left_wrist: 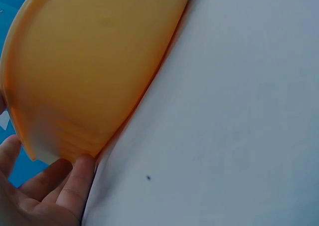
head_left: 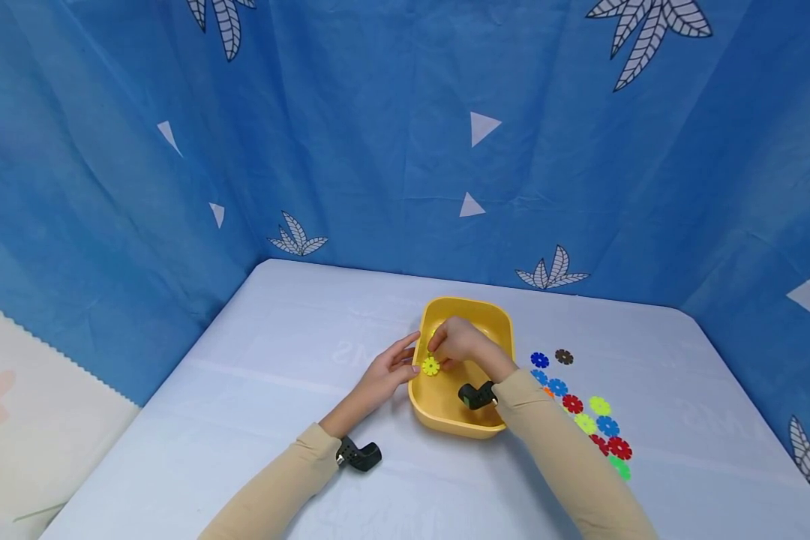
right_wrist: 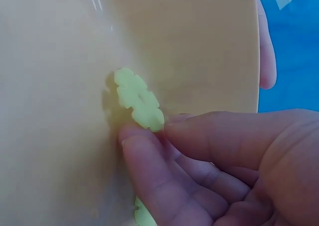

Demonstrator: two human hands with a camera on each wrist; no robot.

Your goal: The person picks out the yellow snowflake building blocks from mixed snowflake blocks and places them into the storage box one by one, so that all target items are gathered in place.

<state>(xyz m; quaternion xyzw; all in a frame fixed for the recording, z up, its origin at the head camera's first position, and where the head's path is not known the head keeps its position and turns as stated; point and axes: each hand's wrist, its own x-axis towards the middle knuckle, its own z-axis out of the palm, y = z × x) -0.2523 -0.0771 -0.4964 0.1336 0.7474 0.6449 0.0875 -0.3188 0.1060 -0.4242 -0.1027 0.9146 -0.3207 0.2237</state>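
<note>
A yellow plastic tray (head_left: 445, 420) with raised walls stands on the table. My right hand (head_left: 456, 341) reaches down inside it, thumb and forefinger pinching the edge of a yellow-green notched disc (right_wrist: 139, 100), like a snowflake building piece. Part of a second yellow-green disc (right_wrist: 144, 213) shows below the fingers in the right wrist view. At the tray's left side is my left hand (head_left: 386, 370), its thumb at the rim. In the left wrist view the left fingers (left_wrist: 77, 186) lie fairly straight, tips against the tray's outer wall.
Right of the tray, several notched discs lie on the white-covered table (head_left: 297, 352): a dark blue one (head_left: 539, 360), a brown one (head_left: 564, 356), red, blue, yellow-green and green ones. My right forearm overlaps some. A blue patterned curtain (head_left: 351, 150) hangs behind the table.
</note>
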